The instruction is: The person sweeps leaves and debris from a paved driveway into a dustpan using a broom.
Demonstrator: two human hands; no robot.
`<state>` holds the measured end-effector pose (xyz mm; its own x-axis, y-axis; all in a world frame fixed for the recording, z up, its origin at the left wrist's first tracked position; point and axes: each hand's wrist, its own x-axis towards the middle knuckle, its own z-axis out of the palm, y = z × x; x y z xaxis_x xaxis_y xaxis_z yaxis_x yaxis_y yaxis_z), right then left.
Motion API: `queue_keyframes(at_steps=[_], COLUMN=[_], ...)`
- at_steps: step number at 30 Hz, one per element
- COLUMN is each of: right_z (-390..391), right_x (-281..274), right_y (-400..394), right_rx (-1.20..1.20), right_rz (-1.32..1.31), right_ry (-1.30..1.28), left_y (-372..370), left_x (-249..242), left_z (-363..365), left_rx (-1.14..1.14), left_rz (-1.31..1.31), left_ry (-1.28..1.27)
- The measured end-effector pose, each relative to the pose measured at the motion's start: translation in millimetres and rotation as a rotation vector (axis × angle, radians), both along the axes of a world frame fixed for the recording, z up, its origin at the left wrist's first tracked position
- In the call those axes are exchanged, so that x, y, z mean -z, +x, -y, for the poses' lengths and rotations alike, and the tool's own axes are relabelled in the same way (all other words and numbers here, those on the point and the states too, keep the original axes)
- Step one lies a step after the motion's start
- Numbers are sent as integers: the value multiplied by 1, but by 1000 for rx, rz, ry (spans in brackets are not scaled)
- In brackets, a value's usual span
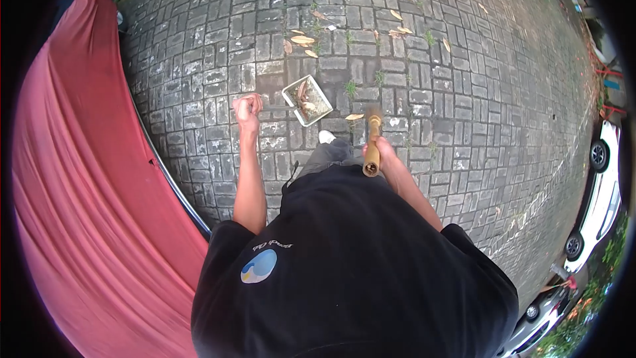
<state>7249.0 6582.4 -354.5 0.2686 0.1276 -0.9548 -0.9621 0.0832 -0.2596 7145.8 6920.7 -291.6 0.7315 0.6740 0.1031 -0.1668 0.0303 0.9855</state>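
My left hand [248, 106] is closed in a fist around the thin handle of a dustpan, its arm stretched forward. That pale, box-shaped dustpan [288, 97] rests on the paving just right of the fist, with dry brown leaves [306, 98] and fine debris inside. In my right hand [385, 150] is the thick bamboo handle [373, 154] of what looks like a broom, its hollow top end turned toward me. The handle's far end is foreshortened and blurred, so the sweeping head cannot be made out. A single yellow leaf [354, 117] lies between the dustpan and the handle.
Grey paving bricks [212, 93] cover the ground, with grass tufts [350, 87] in the joints. Several fallen leaves [302, 40] lie farther ahead. A red cloth cover [86, 159] drapes over a large shape along my left. White cars [593, 199] stand at the far right.
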Motion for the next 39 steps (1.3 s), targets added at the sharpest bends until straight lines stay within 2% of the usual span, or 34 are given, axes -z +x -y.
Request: queue_keyframes(at_steps=[3,6,10,12,15,16,18,20,24,28,30,32,34,36,39], right_z=[-8,-9,20,35,16,4,-17,-29,-53,-81,-103,-117,-127,-123,-121], right_x=[9,-11,-32,-29,-39,-41,-50,-39,-33,-2,7,25,21,15,-28], right_y=[-26,-56,-79,-97,-136,-154,-165,-171,-160,-149,-144,-140,-143,-150,-148], right_rx=[181,193,224,267,54,78,19,44,54,-54,-180,-228,-272,-331,-377], right_rz=[-186,-106,-132,-180,147,130,277,303,335,371,382,376,215,173,122], right_ry=[193,247,257,348,148,155,0,29,14,-24,-92,-62,-23,23,91], left_y=[5,16,23,21,11,0,-7,-21,-42,-49,-44,-43,-45,-47,-45], left_x=[9,13,17,21,9,7,0,-6,-5,-7,-3,2,8,12,7], left_z=[-19,-31,-27,-27,-35,-38,-43,-44,-54,-69,-79,-84,-95,-105,-123], left_rx=[249,406,395,455,406,426,450,444,339,300,287,261,286,212,165], left_rz=[-84,-152,-131,-89,-40,-61,-28,-19,-33,-40,-44,-130,-158,-136,-106], left_ry=[-52,-43,-22,-36,-75,-69,-25,1,47,96,57,28,-13,-84,-181])
